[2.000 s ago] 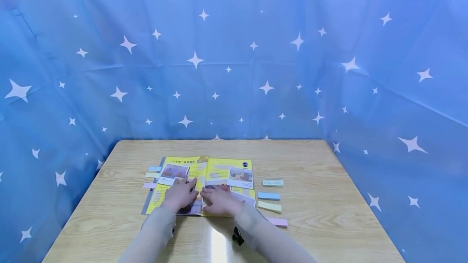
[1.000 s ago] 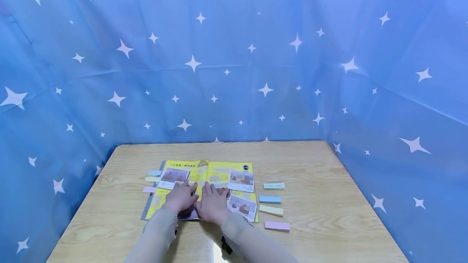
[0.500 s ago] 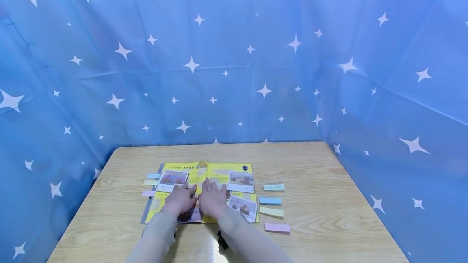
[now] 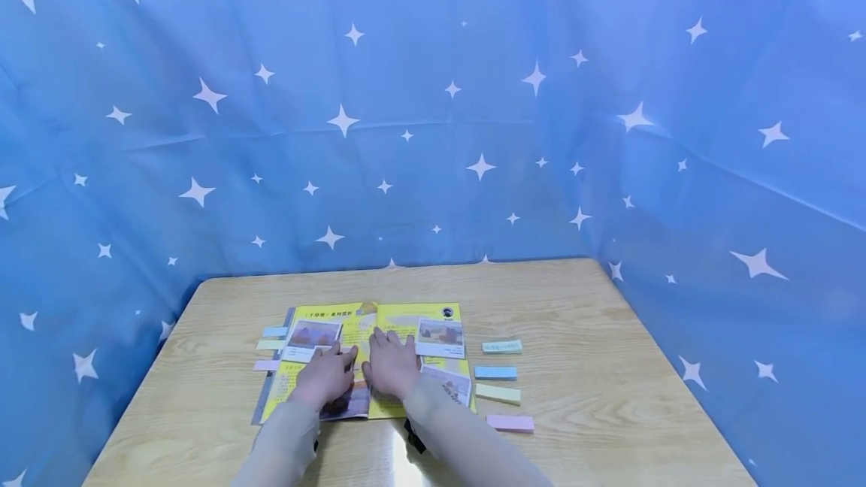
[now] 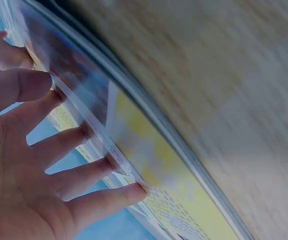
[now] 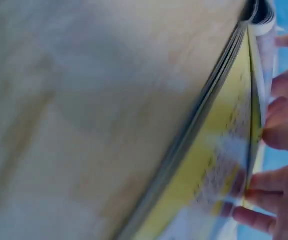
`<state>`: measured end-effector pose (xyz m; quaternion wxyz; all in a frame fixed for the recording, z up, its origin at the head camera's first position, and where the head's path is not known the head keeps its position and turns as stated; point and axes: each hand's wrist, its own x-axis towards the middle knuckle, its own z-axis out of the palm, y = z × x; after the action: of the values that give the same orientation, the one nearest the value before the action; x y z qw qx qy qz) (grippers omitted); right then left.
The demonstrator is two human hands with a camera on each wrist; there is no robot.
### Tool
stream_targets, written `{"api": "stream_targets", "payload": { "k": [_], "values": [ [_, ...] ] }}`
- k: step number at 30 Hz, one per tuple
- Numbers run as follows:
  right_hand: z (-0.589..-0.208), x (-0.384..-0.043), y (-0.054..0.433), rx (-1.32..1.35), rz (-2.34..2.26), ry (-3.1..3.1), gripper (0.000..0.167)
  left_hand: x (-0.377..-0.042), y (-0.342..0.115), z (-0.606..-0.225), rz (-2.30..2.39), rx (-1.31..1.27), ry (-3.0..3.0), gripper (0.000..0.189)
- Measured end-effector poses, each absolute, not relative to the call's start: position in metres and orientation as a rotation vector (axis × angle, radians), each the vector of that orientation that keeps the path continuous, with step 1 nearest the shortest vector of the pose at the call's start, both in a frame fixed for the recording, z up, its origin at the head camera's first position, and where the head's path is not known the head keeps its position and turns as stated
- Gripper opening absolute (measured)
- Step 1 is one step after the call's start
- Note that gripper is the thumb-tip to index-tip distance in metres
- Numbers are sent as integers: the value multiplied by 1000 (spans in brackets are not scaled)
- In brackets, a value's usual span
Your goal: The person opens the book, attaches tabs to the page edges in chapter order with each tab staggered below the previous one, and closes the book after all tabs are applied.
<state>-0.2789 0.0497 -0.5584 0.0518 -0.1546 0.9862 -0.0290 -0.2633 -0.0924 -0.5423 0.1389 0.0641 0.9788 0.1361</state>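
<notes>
A magazine [image 4: 413,313] with yellow pages and printed pictures lies spread flat on the table. My left hand [image 4: 323,376] rests on the lower part of its left page, near the centre fold. In the left wrist view the left fingers [image 5: 66,145] are spread, with their tips touching the paper. Beside the fold, my right hand [image 4: 392,364] presses on the right page, its fingers pointing up the sheet. The right wrist view shows fingers [image 6: 269,192] against the page and the magazine's layered lower edge. The hands cover the middle of both pages.
Blue, yellow and pink sticky tabs [image 4: 267,365] stick out from the magazine's left edge. To its right on the wooden table [image 4: 595,374] lie a pale green strip with writing [image 4: 502,347], a blue strip [image 4: 495,373], a yellow strip [image 4: 498,394] and a pink strip [image 4: 510,423].
My right hand has turned from lying across the right page to pointing up along the fold, uncovering the lower right picture. The left hand stays on its page. The head view has shifted slightly.
</notes>
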Motion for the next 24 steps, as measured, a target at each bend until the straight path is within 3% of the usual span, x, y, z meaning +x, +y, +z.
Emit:
{"api": "stream_targets", "payload": {
  "k": [10, 24],
  "values": [
    [-559, -284, 58, -512, -112, 3005, 67, -264, -90, -543, 390, 246, 2844, 43],
    [-556, -289, 49, -488, 31, 2998, 64, -257, -92, -539, 392, 275, 2866, 43]
  ]
}}
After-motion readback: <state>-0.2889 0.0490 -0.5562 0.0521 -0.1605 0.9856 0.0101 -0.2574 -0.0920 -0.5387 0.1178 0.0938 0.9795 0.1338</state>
